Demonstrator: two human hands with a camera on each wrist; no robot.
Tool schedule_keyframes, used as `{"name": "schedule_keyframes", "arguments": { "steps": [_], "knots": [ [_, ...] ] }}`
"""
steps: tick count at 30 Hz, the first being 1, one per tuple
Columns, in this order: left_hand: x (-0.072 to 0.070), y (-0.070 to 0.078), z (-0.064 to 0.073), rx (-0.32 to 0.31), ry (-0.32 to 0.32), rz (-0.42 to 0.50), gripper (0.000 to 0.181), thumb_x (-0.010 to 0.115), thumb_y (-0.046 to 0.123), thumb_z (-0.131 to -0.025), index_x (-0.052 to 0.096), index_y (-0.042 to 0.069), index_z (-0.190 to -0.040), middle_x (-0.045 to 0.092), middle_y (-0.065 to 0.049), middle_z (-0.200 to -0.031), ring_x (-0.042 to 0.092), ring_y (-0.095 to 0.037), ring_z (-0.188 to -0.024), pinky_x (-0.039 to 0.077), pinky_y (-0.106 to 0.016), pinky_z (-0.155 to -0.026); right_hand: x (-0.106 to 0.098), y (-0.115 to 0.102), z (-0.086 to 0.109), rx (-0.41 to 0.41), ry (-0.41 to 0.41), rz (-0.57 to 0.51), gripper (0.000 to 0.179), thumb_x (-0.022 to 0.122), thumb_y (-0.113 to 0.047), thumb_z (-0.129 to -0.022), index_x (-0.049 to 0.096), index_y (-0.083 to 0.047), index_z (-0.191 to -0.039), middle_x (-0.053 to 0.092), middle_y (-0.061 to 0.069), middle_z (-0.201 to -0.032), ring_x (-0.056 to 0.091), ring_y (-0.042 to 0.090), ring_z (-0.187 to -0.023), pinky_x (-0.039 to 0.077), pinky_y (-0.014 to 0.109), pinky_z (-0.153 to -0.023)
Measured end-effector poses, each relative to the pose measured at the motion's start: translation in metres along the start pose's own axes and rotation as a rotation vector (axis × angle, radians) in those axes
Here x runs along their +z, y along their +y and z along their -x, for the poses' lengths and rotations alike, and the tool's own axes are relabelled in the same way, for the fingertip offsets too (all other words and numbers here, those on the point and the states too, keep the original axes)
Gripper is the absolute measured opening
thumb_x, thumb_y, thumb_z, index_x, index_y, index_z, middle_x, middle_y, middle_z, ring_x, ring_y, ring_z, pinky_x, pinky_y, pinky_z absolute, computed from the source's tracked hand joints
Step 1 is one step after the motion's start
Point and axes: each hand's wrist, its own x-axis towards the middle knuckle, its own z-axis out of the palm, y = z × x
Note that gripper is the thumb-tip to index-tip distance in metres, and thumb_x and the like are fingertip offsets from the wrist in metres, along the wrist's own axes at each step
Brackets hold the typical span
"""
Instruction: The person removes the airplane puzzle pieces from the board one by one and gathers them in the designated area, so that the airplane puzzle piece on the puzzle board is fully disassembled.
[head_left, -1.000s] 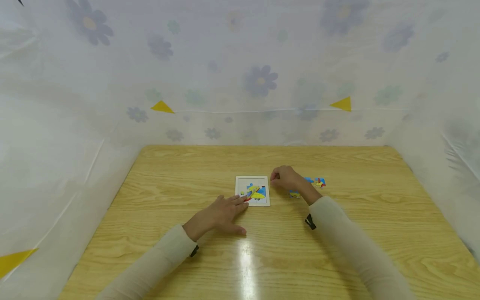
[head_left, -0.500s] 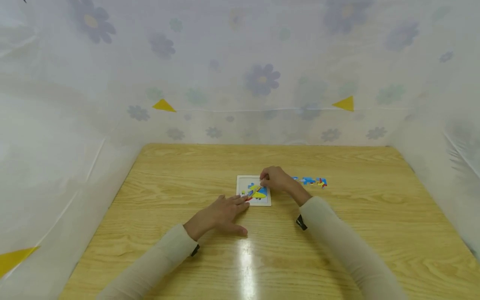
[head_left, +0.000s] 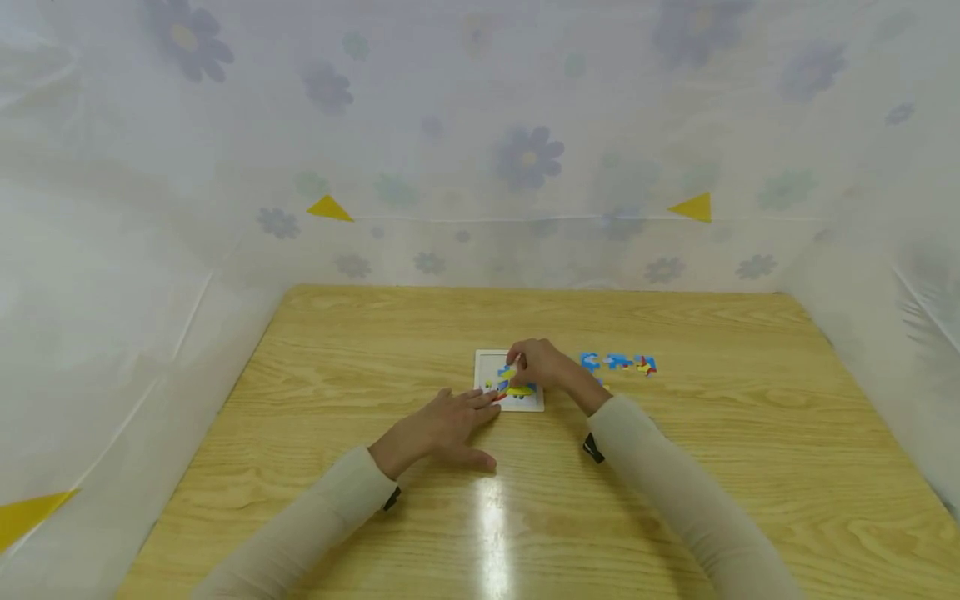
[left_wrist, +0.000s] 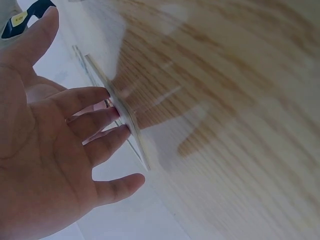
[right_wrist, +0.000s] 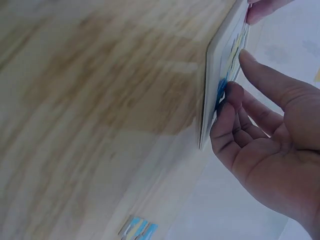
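Observation:
A white-framed jigsaw tray [head_left: 543,396] lies mid-table, partly filled with a yellow and blue picture. At its lower left corner my left hand [head_left: 452,427] rests with straight fingers. In the left wrist view those fingers [left_wrist: 107,120] touch the tray's edge [left_wrist: 142,152]. My right hand [head_left: 543,364] is over the tray's right half. Its thumb and curled fingers seem to pinch a puzzle piece down at the picture; the piece is mostly hidden. The right wrist view shows the right hand [right_wrist: 272,130] against the tray [right_wrist: 212,75], with blue under the index fingertip.
Loose puzzle pieces [head_left: 618,361] lie in a row right of the tray. One more piece [head_left: 604,385], partly covered by the right wrist, lies nearer. The wooden table [head_left: 360,350] is bordered by a flowered white curtain [head_left: 420,150] behind and at the sides.
My right hand has moved left, from beside the tray to above its picture. More of the loose pieces show on the right. My left hand has stayed at the tray's corner.

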Motion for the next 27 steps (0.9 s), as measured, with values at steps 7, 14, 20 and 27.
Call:
{"name": "schedule_keyframes", "arguments": {
  "steps": [7,14,20,27],
  "knots": [
    [-0.0007,0.0001,-0.0001,0.009,0.008,0.013,0.086,0.059,0.065,-0.081,0.036,0.016,-0.148,0.026,-0.002,-0.157,0.027,-0.024,-0.145,0.026,-0.059,-0.110,0.0012,-0.0051,0.0007,0.011,-0.022,0.016,0.036,0.076,-0.012,-0.080,0.061,-0.005,-0.111,0.061,0.004,-0.076,0.052,0.011,-0.063,0.041,0.022,-0.058],
    [-0.0012,0.0002,0.0001,0.006,0.000,0.019,0.087,0.060,0.064,-0.081,0.035,0.015,-0.148,0.025,-0.001,-0.158,0.026,-0.024,-0.145,0.025,-0.059,-0.110,0.0010,-0.0069,0.0012,0.028,-0.027,0.016,0.034,0.075,-0.012,-0.081,0.059,-0.005,-0.110,0.059,0.004,-0.077,0.050,0.012,-0.064,0.041,0.022,-0.058],
    [-0.0023,0.0011,0.0006,0.000,-0.008,0.033,0.086,0.060,0.063,-0.081,0.035,0.016,-0.148,0.024,-0.001,-0.158,0.025,-0.024,-0.145,0.024,-0.060,-0.111,0.0010,-0.0069,0.0020,0.017,-0.031,0.018,0.035,0.074,-0.011,-0.081,0.055,-0.006,-0.110,0.057,0.004,-0.078,0.048,0.013,-0.063,0.039,0.023,-0.058],
    [-0.0012,0.0007,0.0004,0.004,-0.003,0.023,0.086,0.060,0.063,-0.081,0.035,0.015,-0.148,0.023,-0.001,-0.158,0.026,-0.024,-0.145,0.026,-0.060,-0.110,0.0009,-0.0077,0.0027,0.017,-0.025,0.010,0.035,0.074,-0.012,-0.082,0.054,-0.008,-0.110,0.056,0.006,-0.086,0.048,0.016,-0.069,0.040,0.025,-0.062]
  ]
}}
